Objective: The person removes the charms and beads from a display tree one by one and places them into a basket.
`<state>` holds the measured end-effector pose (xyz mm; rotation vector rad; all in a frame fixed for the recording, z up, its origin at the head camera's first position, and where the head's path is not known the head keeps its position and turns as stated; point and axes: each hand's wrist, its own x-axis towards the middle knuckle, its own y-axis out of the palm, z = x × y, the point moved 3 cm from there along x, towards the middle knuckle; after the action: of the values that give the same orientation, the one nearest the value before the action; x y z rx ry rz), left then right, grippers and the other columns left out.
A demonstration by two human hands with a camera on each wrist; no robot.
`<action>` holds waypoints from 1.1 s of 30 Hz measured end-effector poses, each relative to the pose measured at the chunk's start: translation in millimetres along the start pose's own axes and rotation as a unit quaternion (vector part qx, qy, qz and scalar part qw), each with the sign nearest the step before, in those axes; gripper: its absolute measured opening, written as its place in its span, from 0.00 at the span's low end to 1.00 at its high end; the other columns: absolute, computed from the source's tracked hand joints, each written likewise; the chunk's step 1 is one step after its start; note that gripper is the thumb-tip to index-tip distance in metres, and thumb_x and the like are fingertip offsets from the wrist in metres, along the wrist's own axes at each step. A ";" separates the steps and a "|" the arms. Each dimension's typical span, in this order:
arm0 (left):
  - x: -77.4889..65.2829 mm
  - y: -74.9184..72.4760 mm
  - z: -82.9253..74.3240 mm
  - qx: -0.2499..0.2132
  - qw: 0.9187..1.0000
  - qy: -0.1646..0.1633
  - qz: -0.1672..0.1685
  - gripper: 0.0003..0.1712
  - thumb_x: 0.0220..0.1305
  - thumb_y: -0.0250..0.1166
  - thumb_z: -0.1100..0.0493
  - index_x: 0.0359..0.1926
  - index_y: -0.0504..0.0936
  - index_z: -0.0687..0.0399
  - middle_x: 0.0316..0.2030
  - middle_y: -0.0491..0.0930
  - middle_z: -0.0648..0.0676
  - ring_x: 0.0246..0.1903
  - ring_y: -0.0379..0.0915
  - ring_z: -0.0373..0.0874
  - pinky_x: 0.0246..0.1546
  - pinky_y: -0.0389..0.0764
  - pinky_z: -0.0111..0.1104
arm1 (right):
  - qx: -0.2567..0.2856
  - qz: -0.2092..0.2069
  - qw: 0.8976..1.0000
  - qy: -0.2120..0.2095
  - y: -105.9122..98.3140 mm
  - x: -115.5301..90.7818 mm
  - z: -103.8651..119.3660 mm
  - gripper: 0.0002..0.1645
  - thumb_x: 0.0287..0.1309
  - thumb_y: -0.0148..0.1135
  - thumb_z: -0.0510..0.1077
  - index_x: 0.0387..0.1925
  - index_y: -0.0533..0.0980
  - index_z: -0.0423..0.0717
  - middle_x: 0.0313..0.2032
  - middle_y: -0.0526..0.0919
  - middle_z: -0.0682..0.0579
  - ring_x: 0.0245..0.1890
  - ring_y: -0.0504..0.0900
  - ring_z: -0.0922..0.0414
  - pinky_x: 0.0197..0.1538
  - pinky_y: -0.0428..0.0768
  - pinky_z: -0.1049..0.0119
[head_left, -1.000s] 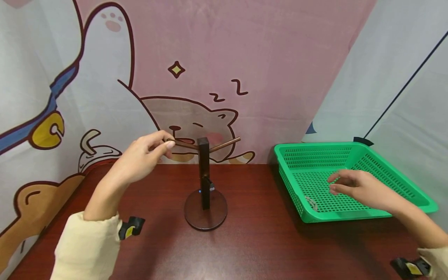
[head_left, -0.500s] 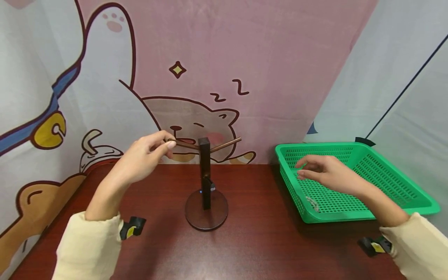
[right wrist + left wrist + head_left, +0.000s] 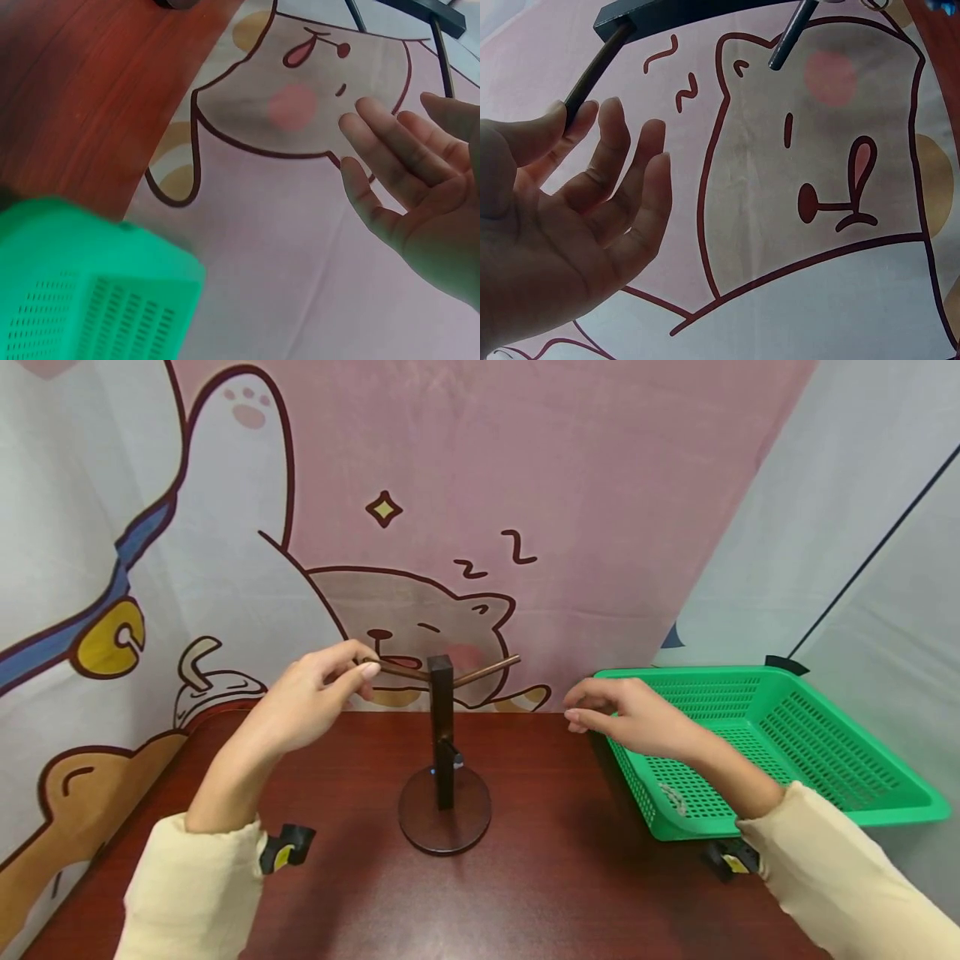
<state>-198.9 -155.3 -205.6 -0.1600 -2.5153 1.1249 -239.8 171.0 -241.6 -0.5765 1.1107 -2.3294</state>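
A dark stand (image 3: 443,727) with a square post on a round base stands on the table, with brown rods slanting up from both sides. My left hand (image 3: 303,702) pinches the end of the left rod (image 3: 600,67) between thumb and index finger; its other fingers are loosely bent. My right hand (image 3: 633,718) is in the air by the basket's left rim, fingers relaxed, holding nothing. The right rod (image 3: 487,669) points toward it, some distance away. Low on the post hangs a small dark item (image 3: 452,756) with a bluish end.
The green perforated basket (image 3: 817,817) sits on the right of the reddish-brown table (image 3: 540,877). A small clear, looped item (image 3: 672,798) lies in its near left corner. Behind the table hangs a cartoon-printed cloth (image 3: 600,485).
My right hand has moved left, from above the inside of the basket to its left rim. The left hand keeps its pinch on the rod, and the stand stays put.
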 end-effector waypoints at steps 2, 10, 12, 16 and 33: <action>0.1 0.3 0.1 0.000 1.000 -0.002 0.001 0.10 0.69 0.50 0.53 0.41 0.75 0.51 0.29 0.78 0.52 0.27 0.68 0.46 0.30 0.68 0.37 | 0.003 -0.001 1.000 -0.005 3.4 6.2 1.4 0.06 0.60 0.56 0.37 0.40 0.76 0.43 0.31 0.82 0.56 0.31 0.80 0.63 0.38 0.77 0.64; 0.2 0.8 1.1 -0.004 1.000 -0.005 0.004 0.10 0.69 0.49 0.53 0.42 0.75 0.51 0.29 0.78 0.52 0.27 0.67 0.47 0.29 0.68 0.37 | -0.008 -0.025 0.999 -0.028 7.4 29.8 12.0 0.11 0.60 0.57 0.39 0.44 0.75 0.41 0.31 0.83 0.52 0.30 0.80 0.60 0.35 0.77 0.64; 0.1 0.8 1.4 -0.004 1.000 -0.006 0.004 0.10 0.69 0.49 0.53 0.42 0.75 0.51 0.29 0.78 0.52 0.27 0.68 0.46 0.29 0.68 0.37 | -0.004 -0.035 0.999 -0.035 7.0 35.4 17.0 0.13 0.59 0.58 0.39 0.47 0.74 0.41 0.33 0.83 0.50 0.30 0.81 0.60 0.35 0.77 0.64; 0.0 0.9 2.1 -0.006 1.000 -0.006 0.005 0.10 0.69 0.49 0.52 0.42 0.75 0.51 0.30 0.78 0.52 0.27 0.68 0.46 0.29 0.68 0.37 | -0.009 -0.052 0.997 -0.052 6.5 44.0 26.0 0.16 0.59 0.58 0.38 0.49 0.73 0.40 0.34 0.83 0.48 0.30 0.81 0.59 0.35 0.77 0.62; -1.7 4.8 2.2 -0.022 1.000 -0.017 -0.014 0.11 0.69 0.50 0.52 0.42 0.75 0.50 0.29 0.77 0.52 0.28 0.69 0.46 0.30 0.68 0.38 | -0.022 -0.080 0.995 -0.058 10.3 62.2 36.1 0.04 0.60 0.57 0.38 0.36 0.77 0.43 0.23 0.79 0.55 0.24 0.78 0.61 0.31 0.74 0.63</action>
<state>-198.4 -154.1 -211.0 -0.1181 -2.5639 1.0715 -266.1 107.2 -218.9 -0.8350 1.1013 -2.3750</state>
